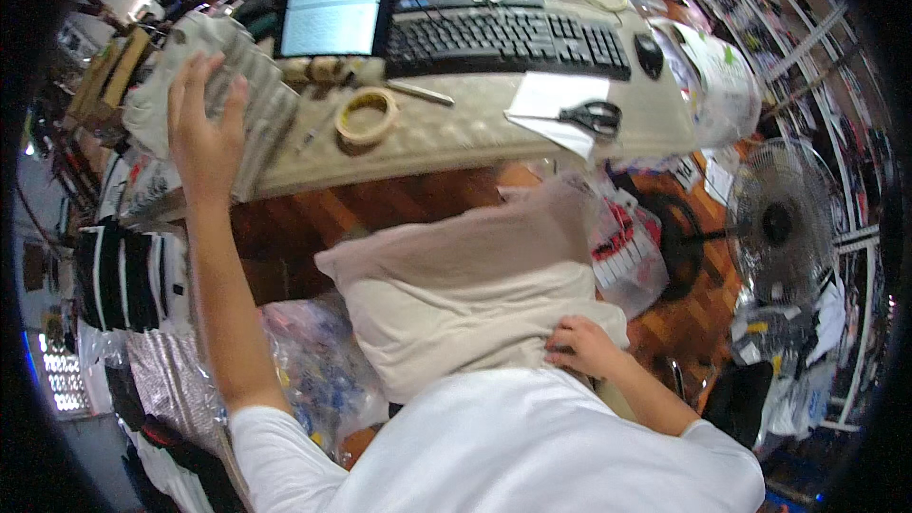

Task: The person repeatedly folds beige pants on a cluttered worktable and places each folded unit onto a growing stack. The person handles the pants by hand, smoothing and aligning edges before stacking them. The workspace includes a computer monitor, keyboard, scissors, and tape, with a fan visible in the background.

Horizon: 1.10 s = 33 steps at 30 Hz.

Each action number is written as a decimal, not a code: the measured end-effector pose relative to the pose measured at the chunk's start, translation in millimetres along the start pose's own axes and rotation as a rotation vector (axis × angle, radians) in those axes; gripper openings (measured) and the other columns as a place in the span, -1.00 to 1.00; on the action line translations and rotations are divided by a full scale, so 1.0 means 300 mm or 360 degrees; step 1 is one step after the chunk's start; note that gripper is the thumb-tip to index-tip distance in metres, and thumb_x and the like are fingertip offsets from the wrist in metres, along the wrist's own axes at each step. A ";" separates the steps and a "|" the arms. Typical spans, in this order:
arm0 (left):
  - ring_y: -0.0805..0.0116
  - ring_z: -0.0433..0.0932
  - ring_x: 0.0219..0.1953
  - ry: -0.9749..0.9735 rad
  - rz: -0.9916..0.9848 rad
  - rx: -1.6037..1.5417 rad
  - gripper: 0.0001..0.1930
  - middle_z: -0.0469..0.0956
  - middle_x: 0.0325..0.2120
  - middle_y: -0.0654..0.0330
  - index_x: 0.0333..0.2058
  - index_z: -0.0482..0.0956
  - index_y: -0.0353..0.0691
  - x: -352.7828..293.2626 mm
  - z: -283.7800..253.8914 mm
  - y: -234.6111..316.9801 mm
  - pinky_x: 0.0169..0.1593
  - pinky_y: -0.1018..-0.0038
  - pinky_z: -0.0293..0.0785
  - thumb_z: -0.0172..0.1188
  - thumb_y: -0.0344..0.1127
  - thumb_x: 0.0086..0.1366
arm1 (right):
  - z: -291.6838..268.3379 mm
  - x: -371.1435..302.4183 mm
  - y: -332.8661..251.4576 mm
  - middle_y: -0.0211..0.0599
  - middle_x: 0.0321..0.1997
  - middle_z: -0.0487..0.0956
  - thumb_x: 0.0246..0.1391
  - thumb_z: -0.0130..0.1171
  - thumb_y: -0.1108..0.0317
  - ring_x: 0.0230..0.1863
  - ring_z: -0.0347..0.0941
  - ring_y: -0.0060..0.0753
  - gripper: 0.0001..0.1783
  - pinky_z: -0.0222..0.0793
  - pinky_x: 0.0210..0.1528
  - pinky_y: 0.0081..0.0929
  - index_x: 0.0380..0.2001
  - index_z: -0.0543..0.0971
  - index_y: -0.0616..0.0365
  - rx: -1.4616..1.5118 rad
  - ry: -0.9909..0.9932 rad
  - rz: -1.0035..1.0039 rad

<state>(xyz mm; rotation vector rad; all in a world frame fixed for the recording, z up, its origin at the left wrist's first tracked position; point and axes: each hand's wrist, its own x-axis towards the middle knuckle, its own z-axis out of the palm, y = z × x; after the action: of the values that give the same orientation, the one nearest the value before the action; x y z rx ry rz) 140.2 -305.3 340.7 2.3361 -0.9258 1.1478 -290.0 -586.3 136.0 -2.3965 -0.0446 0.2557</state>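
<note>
My left hand is raised at the table's left end, fingers spread, in front of a pile of grey, ribbed-looking cloth. Whether it touches the pile I cannot tell. A beige cloth, perhaps a garment or cushion cover, lies across my lap, its far part in shadow. At the cloth's near right side is my right hand, its fingers curled on the fabric.
On the table are a roll of tape, a pen, black scissors on white paper, a keyboard, a mouse and a lit tablet. A fan stands right; plastic bags lie below left.
</note>
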 end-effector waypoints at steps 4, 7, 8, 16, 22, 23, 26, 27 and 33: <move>0.20 0.55 -0.25 -0.0963 -0.0342 -0.1407 -0.71 0.56 -0.32 0.07 -0.26 0.55 -0.29 -0.441 -0.113 0.488 -0.12 0.37 0.44 0.32 -0.36 0.00 | -0.072 0.040 -0.002 -0.22 -0.37 0.47 -0.08 0.20 0.45 -0.31 0.42 -0.17 -0.91 0.35 -0.23 -0.42 -0.46 0.51 0.19 0.0251 -0.0114 0.0020; 0.13 0.53 -0.25 -0.1672 -0.0366 -0.1538 -0.69 0.55 -0.37 0.08 -0.26 0.57 -0.26 -0.786 -0.092 0.739 -0.13 0.38 0.43 0.32 -0.29 -0.01 | -0.137 0.053 0.031 -0.21 -0.38 0.46 -0.05 0.13 0.57 -0.33 0.40 -0.27 -0.94 0.32 -0.25 -0.44 -0.44 0.50 0.21 0.0601 0.0400 0.0109; 0.10 0.52 -0.28 -0.1731 -0.0377 -0.1397 -0.74 0.54 -0.41 0.09 -0.29 0.56 -0.26 -0.857 -0.075 0.786 -0.15 0.37 0.43 0.28 -0.30 0.03 | -0.165 0.061 0.043 -0.23 -0.38 0.46 -0.05 0.12 0.60 -0.34 0.40 -0.29 -0.93 0.32 -0.24 -0.45 -0.44 0.50 0.22 0.0699 0.0554 0.0152; 0.12 0.48 -0.29 -0.1836 -0.0704 -0.1480 -0.90 0.51 -0.38 0.10 -0.40 0.52 -0.27 -0.926 -0.047 0.770 -0.21 0.34 0.41 0.16 -0.41 0.08 | -0.052 0.066 -0.017 -0.25 -0.24 0.49 -0.01 0.21 0.39 -0.23 0.42 -0.22 -0.85 0.35 -0.16 -0.43 -0.34 0.54 0.18 0.0031 -0.0086 -0.0093; 0.11 0.49 -0.40 -0.1567 -0.0314 -0.1591 -0.85 0.50 -0.47 0.06 -0.39 0.53 -0.30 -0.914 -0.060 0.842 -0.28 0.36 0.41 0.21 -0.39 0.06 | -0.118 0.083 -0.037 -0.20 -0.31 0.54 0.03 0.16 0.30 -0.26 0.47 -0.11 -0.81 0.38 -0.21 -0.31 -0.39 0.56 0.22 0.0216 0.0009 0.0049; 0.11 0.49 -0.41 -0.1481 -0.0295 -0.1520 -0.84 0.50 -0.48 0.06 -0.38 0.53 -0.31 -0.915 -0.052 0.850 -0.28 0.37 0.41 0.22 -0.38 0.06 | -0.134 0.094 -0.056 -0.20 -0.33 0.54 0.04 0.15 0.31 -0.28 0.47 -0.11 -0.81 0.39 -0.23 -0.32 -0.39 0.56 0.23 0.0233 0.0081 0.0059; 0.19 0.48 -0.44 -0.1567 -0.0681 -0.1767 -0.82 0.51 -0.49 0.08 -0.35 0.52 -0.33 -0.879 -0.058 0.825 -0.30 0.44 0.37 0.22 -0.37 0.08 | -0.141 0.119 -0.056 -0.22 -0.33 0.55 0.02 0.18 0.40 -0.34 0.48 -0.23 -0.87 0.37 -0.29 -0.42 -0.37 0.58 0.24 0.0309 0.0231 0.0086; 0.26 0.46 -0.45 -0.1611 -0.0783 -0.1811 -0.82 0.51 -0.51 0.11 -0.35 0.51 -0.34 -0.857 -0.058 0.812 -0.31 0.47 0.35 0.20 -0.36 0.10 | -0.149 0.124 -0.058 -0.22 -0.34 0.55 0.02 0.18 0.40 -0.34 0.47 -0.23 -0.86 0.36 -0.29 -0.43 -0.36 0.58 0.24 0.0372 0.0218 0.0171; 0.58 0.28 -0.49 -0.1632 -0.1281 -0.2018 -0.83 0.38 -0.61 0.33 -0.40 0.48 -0.35 -0.749 -0.053 0.784 -0.39 0.58 0.24 0.09 -0.33 0.22 | -0.111 0.211 -0.201 -0.18 -0.38 0.48 -0.06 0.23 0.42 -0.33 0.45 -0.20 -0.73 0.35 -0.27 -0.44 -0.25 0.51 0.25 0.0562 0.0400 -0.0111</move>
<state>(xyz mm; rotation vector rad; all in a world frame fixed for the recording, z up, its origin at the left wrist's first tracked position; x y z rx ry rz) -134.6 -375.3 180.4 1.6514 -0.5176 -0.8588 -219.3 -556.7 189.5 -2.0532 0.0309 -0.0681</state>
